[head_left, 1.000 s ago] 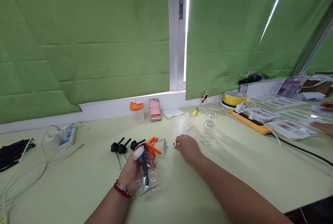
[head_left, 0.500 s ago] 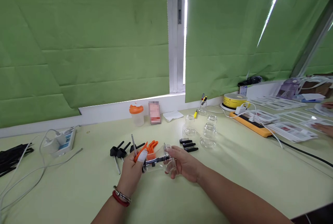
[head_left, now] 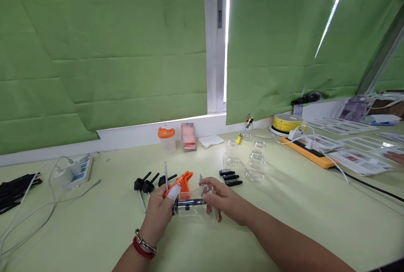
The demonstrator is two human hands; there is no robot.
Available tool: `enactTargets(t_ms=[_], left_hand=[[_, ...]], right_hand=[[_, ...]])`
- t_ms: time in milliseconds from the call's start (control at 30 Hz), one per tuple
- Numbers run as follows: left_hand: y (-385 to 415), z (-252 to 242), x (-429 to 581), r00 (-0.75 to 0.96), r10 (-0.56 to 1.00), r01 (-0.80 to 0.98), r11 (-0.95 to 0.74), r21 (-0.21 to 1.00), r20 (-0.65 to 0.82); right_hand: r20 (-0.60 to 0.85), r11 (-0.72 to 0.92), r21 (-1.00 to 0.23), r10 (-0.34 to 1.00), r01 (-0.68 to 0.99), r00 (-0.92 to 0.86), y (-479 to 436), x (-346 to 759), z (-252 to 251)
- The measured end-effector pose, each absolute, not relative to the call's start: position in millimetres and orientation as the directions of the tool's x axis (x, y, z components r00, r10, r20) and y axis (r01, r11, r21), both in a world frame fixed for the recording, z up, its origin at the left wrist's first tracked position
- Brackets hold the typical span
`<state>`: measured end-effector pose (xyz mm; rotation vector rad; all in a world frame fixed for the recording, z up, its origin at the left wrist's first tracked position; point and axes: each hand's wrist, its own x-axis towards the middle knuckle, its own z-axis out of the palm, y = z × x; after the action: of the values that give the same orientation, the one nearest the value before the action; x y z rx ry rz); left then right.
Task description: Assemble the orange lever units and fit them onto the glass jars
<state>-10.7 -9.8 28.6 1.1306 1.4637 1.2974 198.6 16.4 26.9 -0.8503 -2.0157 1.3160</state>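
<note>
Both hands grip a clear jar [head_left: 196, 212] lying on its side above the table, with a dark rod [head_left: 191, 201] inside it. My left hand [head_left: 158, 213], its thumb wrapped in white, is closed round the dark-collared left end. An orange handle [head_left: 173, 188] and an upright metal rod [head_left: 166, 175] stick out by that hand. The fingers of my right hand [head_left: 230, 202] curl over the jar's right end, where a thin metal tip [head_left: 201, 177] shows. Beyond the jar lie several orange handles [head_left: 186, 178] and black knobs with metal rods [head_left: 148, 185].
Several clear glass jars [head_left: 255, 171] stand right of centre, near black pieces with springs [head_left: 232, 182]. An orange-lidded cup [head_left: 167, 139] stands at the back. An orange power strip [head_left: 307, 152] and papers [head_left: 362, 162] lie right; a white power strip [head_left: 80, 175] and cables lie left.
The right hand has shifted its grip on the jar's right end, its fingers now further over it. The metal rod by my left hand stands more upright.
</note>
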Motion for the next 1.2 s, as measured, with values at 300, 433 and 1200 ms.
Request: enactTargets(t_ms=[300,433,1200], left_hand=[[-8.9,28.6,-15.0,-0.235,0.972,0.080,0.051,0.996,-0.031],[-8.3,27.5,-16.4,-0.215,0.977,0.088,0.019,0.996,0.000],[3.3,19.2,-24.5,-0.132,0.966,-0.101,0.210,0.973,-0.222]], right_hand=[[0.147,0.236,-0.965,0.845,0.112,-0.515,11.3,194.3,28.9],[-0.023,0.148,-0.961,0.798,0.234,-0.602,10.4,192.7,23.2],[0.134,-0.182,-0.880,0.791,0.438,0.598,63.4,400.8,-37.2]])
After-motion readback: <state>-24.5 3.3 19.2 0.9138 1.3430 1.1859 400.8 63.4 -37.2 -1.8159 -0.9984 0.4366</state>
